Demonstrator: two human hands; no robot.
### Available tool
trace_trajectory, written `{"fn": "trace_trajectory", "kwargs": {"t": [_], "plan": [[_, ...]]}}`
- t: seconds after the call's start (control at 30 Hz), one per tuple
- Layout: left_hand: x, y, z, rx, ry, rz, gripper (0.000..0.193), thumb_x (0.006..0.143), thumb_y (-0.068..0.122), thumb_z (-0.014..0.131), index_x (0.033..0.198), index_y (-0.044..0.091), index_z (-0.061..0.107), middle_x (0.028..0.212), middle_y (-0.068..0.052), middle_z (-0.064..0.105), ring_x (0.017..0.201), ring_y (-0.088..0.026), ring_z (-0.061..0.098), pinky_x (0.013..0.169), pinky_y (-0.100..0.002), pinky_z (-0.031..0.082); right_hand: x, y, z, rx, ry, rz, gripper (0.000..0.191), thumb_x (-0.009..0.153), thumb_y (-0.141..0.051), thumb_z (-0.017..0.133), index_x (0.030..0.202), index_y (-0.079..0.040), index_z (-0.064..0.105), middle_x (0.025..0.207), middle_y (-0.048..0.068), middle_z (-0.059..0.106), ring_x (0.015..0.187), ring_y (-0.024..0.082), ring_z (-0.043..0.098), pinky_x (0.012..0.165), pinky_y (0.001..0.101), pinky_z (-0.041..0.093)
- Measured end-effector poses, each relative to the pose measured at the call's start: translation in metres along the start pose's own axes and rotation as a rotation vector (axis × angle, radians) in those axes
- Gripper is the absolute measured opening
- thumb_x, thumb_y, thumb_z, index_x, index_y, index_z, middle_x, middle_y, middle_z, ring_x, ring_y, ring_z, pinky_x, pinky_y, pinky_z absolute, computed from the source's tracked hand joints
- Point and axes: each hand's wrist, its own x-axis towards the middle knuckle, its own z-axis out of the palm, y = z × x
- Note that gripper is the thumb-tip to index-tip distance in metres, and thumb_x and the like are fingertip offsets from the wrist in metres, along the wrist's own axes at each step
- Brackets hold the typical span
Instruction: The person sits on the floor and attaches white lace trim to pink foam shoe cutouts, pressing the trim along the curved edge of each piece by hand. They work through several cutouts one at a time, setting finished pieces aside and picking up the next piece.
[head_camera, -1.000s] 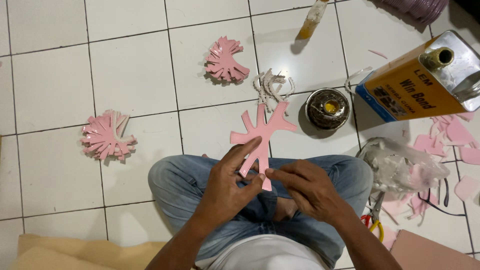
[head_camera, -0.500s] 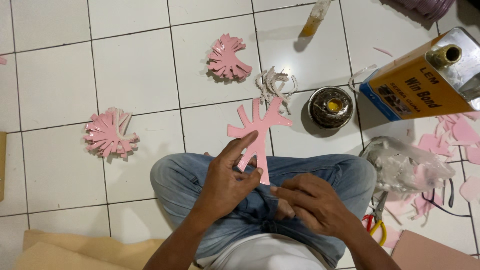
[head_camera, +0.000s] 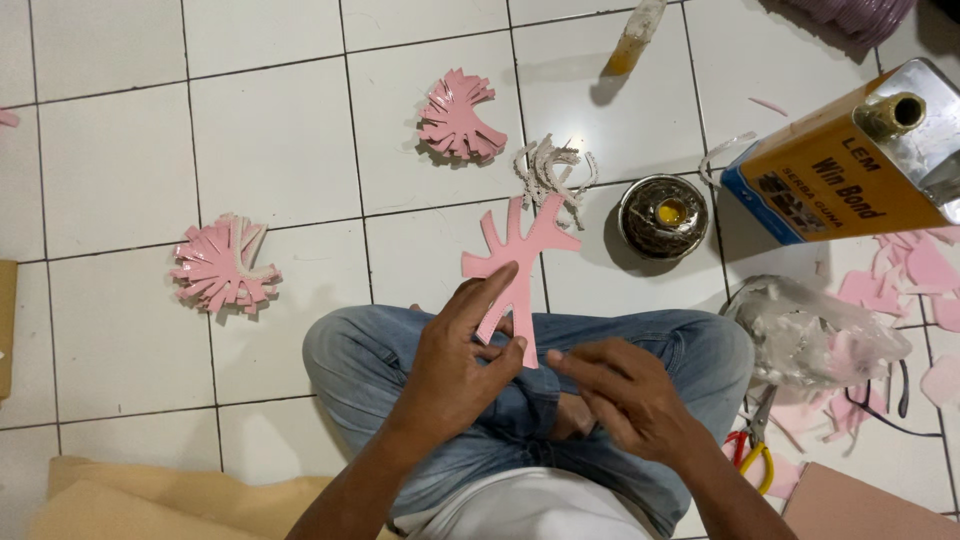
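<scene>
Pink branched cutout (head_camera: 520, 262): thin flat sheet, held above lap and white tiled floor (head_camera: 280, 150). Stem pinched between left hand (head_camera: 462, 362) thumb and fingers; right hand (head_camera: 628, 398) beside, loosely curled, empty. Likely light, flexible; prongs bendable, so best gripped at stem.

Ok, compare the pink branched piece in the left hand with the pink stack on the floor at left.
The branched piece is a single cutout, pinched upright by the left hand; the stack is many cutouts piled flat on the tiles, untouched. The piece's branches spread apart; the stack's overlap, fanned. Both are pink and branch-shaped.
</scene>
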Motion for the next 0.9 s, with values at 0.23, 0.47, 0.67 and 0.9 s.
{"fn": "trace_trajectory", "kwargs": {"t": [0.23, 0.47, 0.67, 0.9], "plan": [[-0.003, 0.008, 0.0, -0.06, -0.098, -0.047, 0.068, 0.086, 0.001, 0.069, 0.15, 0.01, 0.048, 0.133, -0.01, 0.059, 0.101, -0.015, 0.071, 0.077, -0.029, 0.062, 0.019, 0.0, 0.0, -0.164, 0.042, -0.01, 0.058, 0.081, 0.002, 0.067, 0.137, -0.014, 0.064, 0.107, 0.01, 0.07, 0.085, 0.026, 0.065, 0.072, 0.0396, 0.053], [-0.004, 0.007, 0.002, -0.101, -0.147, -0.088, 0.068, 0.084, -0.001, 0.07, 0.149, 0.01, 0.05, 0.135, -0.01, 0.06, 0.1, -0.017, 0.07, 0.077, -0.029, 0.063, 0.03, 0.008, -0.007, -0.218, 0.072, -0.018, 0.06, 0.079, 0.002, 0.067, 0.137, -0.012, 0.063, 0.11, 0.011, 0.069, 0.088, 0.027, 0.065, 0.076, 0.0416, 0.052], [0.0, -0.005, 0.0, -0.179, -0.072, -0.061, 0.067, 0.086, 0.0, 0.072, 0.149, 0.01, 0.051, 0.136, -0.009, 0.06, 0.105, -0.015, 0.072, 0.079, -0.027, 0.067, 0.014, 0.008, -0.008, -0.114, -0.051, -0.134, 0.057, 0.078, -0.007, 0.069, 0.135, -0.01, 0.065, 0.111, 0.012, 0.068, 0.092, 0.028, 0.066, 0.078, 0.0425, 0.053], [0.003, -0.023, 0.011, -0.195, 0.112, -0.019, 0.072, 0.091, 0.008, 0.07, 0.157, 0.007, 0.04, 0.14, -0.014, 0.058, 0.113, -0.021, 0.068, 0.087, -0.032, 0.062, -0.008, -0.006, 0.023, 0.185, 0.112, 0.251, 0.064, 0.089, -0.01, 0.072, 0.147, -0.008, 0.047, 0.118, 0.014, 0.07, 0.104, 0.025, 0.07, 0.091, 0.0413, 0.058]]}}
